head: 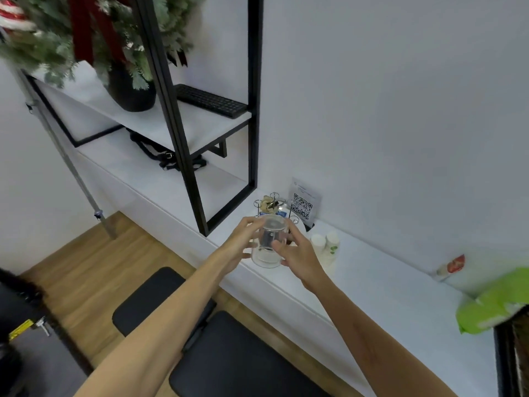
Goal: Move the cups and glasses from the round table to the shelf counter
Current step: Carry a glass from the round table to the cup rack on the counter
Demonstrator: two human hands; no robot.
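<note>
A clear glass (269,243) stands upright at the front of the white shelf counter (380,285), its base at or just above the surface. My left hand (242,245) curls around its left side and my right hand (297,257) holds its right side, fingers on the wall of the glass. Two stacks of white paper cups (325,247) lie on the counter just right of the glass. The round table is out of view.
Behind the glass stand a wire rack (272,204) and a QR-code sign (303,206). A black-framed shelf (183,124) carries a keyboard (211,101) and a potted plant (131,90). A green bag (495,302) lies at the right. Two black stools (229,356) stand below the counter.
</note>
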